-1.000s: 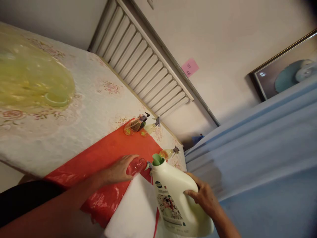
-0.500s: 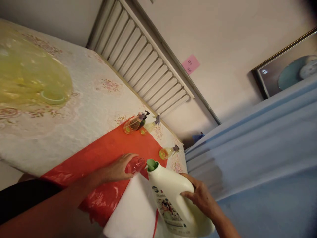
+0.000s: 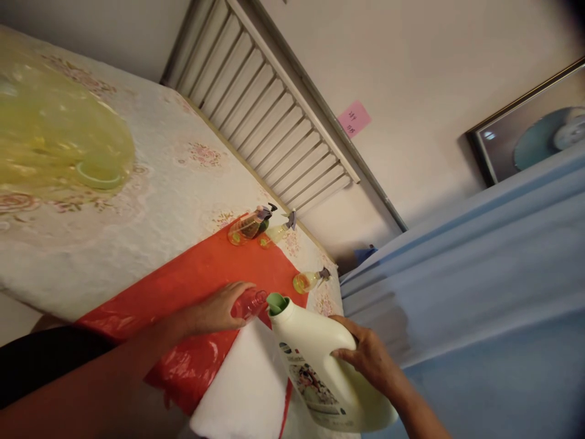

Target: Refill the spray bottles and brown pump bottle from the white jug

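Observation:
My left hand (image 3: 218,308) grips a small clear bottle (image 3: 251,302) that stands open-mouthed on a red plastic sheet (image 3: 196,286). My right hand (image 3: 368,356) holds a large white jug (image 3: 320,363) with a green spout, tilted so the spout sits just beside the small bottle's mouth. Three small spray bottles rest farther back on the table: two (image 3: 249,224) (image 3: 276,231) close together and one (image 3: 309,280) nearer the jug. A white cloth (image 3: 242,390) lies under the jug.
A floral tablecloth (image 3: 150,183) covers the table. A yellow translucent object (image 3: 55,140) lies at its far left. A white radiator (image 3: 269,116) runs along the wall, with a pink note (image 3: 353,119) beside it. Blue fabric (image 3: 457,286) fills the right side.
The white jug has tipped and shifted left, bringing its green spout close to the small bottle's mouth. My left hand has stayed on the bottle.

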`<state>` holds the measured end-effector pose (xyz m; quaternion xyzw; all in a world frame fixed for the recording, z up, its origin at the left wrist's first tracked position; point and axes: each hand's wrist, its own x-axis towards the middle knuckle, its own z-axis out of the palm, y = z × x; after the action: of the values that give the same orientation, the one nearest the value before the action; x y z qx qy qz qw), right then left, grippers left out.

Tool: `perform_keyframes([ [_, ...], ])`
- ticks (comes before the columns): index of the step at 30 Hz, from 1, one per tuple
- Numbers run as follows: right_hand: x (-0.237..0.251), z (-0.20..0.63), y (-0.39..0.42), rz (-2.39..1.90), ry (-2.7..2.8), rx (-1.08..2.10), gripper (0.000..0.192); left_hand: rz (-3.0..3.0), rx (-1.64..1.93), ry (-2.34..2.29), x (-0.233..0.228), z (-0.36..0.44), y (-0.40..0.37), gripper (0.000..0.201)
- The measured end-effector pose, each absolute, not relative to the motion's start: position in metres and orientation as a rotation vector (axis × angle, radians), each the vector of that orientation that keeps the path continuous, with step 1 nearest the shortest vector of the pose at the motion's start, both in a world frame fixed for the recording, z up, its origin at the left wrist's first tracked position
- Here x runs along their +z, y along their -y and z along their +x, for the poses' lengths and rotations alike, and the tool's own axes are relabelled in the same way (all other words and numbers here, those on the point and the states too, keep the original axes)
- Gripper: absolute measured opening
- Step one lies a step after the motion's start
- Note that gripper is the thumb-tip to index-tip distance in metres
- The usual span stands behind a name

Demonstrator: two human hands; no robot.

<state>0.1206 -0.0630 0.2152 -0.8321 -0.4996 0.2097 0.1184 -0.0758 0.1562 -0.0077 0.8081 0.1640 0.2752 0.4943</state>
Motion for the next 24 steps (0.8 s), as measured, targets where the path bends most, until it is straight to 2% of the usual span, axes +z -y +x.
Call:
perform_keyframes([
  [9, 0.217, 0.120, 0.059, -2.484, 1.480, 0.610, 0.050, 1.963, 0.669, -0.374, -0.005, -0.077, -0.156, 0.065],
  [24, 0.230, 0.109, 0.051, -2.527, 1.488, 0.634, 0.044, 1.976, 0.627, -0.400, 0.001, -0.081, -0.155, 0.066],
])
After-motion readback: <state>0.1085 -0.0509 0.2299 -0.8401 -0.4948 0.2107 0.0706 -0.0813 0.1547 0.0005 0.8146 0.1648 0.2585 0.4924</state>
